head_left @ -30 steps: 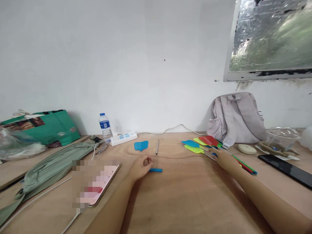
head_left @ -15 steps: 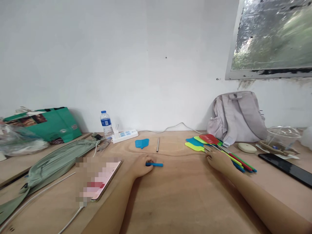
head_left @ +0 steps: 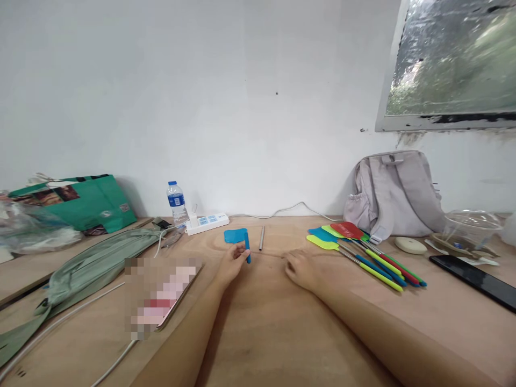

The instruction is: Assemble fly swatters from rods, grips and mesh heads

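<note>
My left hand (head_left: 233,264) pinches a short blue handle (head_left: 247,248) and holds it upright. Just behind it a blue fly swatter head (head_left: 234,235) lies flat on the table. To its right lies a short metal tube (head_left: 262,238), apart from both hands. My right hand (head_left: 301,270) hovers low over the table's middle, fingers loosely bent, with nothing visible in them. Farther right rests a fanned pile of fly swatters (head_left: 371,263) with yellow, blue and red heads and coloured handles, touched by neither hand.
At left are a phone (head_left: 171,295) on a cable, a grey-green bag (head_left: 100,263), a green bag (head_left: 97,204), a water bottle (head_left: 176,201) and a power strip (head_left: 207,223). A backpack (head_left: 397,193), white case (head_left: 410,245), plastic bowl (head_left: 471,226) and black phone (head_left: 471,279) are at right.
My right hand has left the swatter pile and moved left to the middle. The blue handle in my left hand has turned from lying sideways to upright.
</note>
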`<action>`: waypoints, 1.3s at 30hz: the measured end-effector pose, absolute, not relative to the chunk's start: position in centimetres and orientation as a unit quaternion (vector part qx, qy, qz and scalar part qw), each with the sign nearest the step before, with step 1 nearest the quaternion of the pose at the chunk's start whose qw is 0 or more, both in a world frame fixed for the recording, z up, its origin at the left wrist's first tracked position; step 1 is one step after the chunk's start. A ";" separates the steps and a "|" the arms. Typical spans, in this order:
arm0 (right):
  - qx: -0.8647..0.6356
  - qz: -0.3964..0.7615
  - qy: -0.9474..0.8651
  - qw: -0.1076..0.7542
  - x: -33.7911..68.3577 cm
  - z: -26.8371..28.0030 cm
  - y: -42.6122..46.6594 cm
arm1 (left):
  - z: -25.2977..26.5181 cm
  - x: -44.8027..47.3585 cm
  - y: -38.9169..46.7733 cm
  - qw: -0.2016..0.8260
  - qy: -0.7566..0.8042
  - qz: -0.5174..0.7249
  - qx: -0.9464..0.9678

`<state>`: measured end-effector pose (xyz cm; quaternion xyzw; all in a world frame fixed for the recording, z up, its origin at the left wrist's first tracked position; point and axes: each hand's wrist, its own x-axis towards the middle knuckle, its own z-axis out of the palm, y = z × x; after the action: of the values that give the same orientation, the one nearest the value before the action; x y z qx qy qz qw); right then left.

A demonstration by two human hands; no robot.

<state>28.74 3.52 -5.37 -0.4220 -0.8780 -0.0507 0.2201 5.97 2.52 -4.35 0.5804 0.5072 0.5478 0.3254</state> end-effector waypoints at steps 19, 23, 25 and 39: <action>-0.576 0.175 -0.697 0.390 22.5 -7.0 9.8 | -4.7 6.4 2.5 0.313 0.524 0.569 0.551; -0.531 0.286 -0.639 0.477 24.4 -7.6 11.4 | -4.3 6.9 1.7 0.298 0.513 0.533 0.603; -0.493 0.344 -0.606 0.521 25.3 -7.8 12.0 | -4.1 7.3 1.3 0.279 0.507 0.492 0.650; -0.217 0.649 -0.530 0.501 23.9 -5.3 9.3 | -3.8 10.6 -0.6 0.260 0.463 0.370 0.762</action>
<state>23.86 9.30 -5.27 -0.2167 -0.5304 0.6489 0.5007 10.58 -0.55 -3.83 0.7621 0.4632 0.3705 0.2597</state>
